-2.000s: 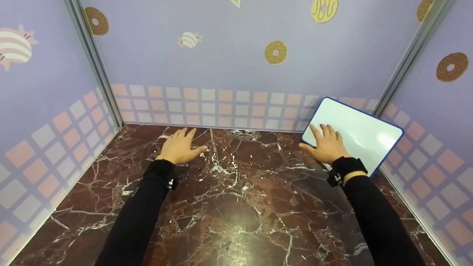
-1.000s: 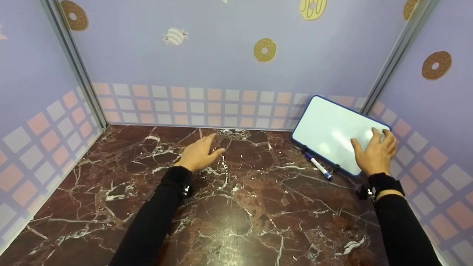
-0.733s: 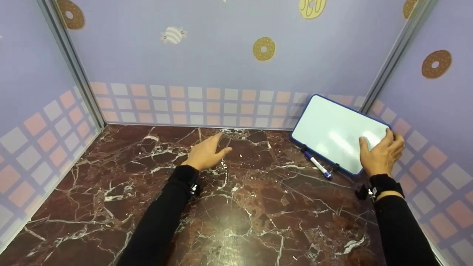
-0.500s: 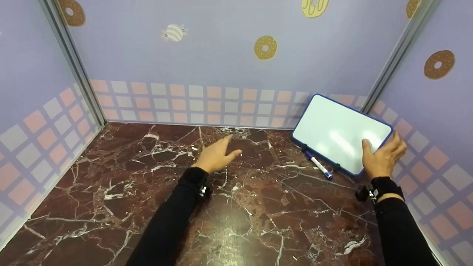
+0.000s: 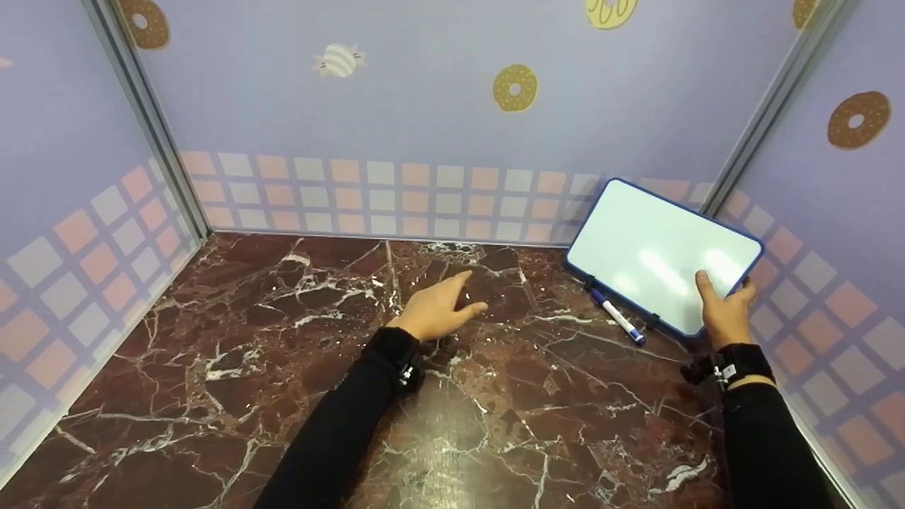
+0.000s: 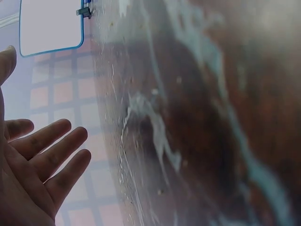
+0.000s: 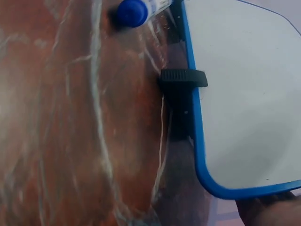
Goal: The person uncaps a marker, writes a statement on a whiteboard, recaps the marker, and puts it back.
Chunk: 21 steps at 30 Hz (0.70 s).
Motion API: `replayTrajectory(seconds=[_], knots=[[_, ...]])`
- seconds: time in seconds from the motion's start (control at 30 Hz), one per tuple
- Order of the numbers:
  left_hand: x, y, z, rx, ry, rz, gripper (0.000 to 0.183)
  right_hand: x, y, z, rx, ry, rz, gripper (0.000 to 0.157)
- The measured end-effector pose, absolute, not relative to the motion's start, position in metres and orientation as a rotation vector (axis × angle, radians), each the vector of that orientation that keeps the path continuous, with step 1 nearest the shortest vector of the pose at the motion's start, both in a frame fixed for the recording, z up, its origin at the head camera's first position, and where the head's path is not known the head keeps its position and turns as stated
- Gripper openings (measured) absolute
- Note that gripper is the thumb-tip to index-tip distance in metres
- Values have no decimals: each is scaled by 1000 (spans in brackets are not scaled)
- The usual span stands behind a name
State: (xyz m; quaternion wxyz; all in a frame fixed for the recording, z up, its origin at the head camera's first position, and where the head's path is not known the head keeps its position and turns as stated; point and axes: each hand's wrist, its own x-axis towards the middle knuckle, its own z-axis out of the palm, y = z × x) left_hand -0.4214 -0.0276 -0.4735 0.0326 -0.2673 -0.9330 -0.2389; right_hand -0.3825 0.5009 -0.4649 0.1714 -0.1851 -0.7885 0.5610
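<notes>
A whiteboard (image 5: 657,247) with a blue rim leans, tilted back, in the far right corner. My right hand (image 5: 727,317) grips its right edge, thumb over the front and fingers behind the rim, partly hidden. In the right wrist view only a blurred bit of that hand (image 7: 277,210) shows below the board's rim (image 7: 200,155). A white marker (image 5: 616,316) with blue-purple ends lies along the lower edge, beside a small black clip (image 7: 183,78). My left hand (image 5: 435,311) holds nothing near the middle of the table; its fingers (image 6: 61,146) are extended in the left wrist view.
A glossy dark red marble-patterned tabletop (image 5: 283,382) with white veins lies under both arms. Lilac panels enclose it: a back wall (image 5: 424,106), a left wall (image 5: 63,170) and a right wall (image 5: 848,212), joined by grey metal corner posts (image 5: 771,120).
My right hand has moved right, off the whiteboard's face, and now grips its right edge. The left hand has shifted right. The marker, covered two seconds ago, is visible.
</notes>
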Motion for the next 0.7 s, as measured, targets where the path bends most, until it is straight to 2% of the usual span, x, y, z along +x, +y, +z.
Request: replayTrajectory(seconds=[0.3,0.5,0.7], knots=[[-422,-24,-472,-839,-2871,-684,89,-389,503,-469,-567,-1984,1869,114],[-422,-26,-469,-836,-2878,-669,88,-391,508,-474,-704,-2027,1920,123],[-421,-27,-469,-856,-2871,-669,89,-394,511,-478,-729,-2146,1835,112]])
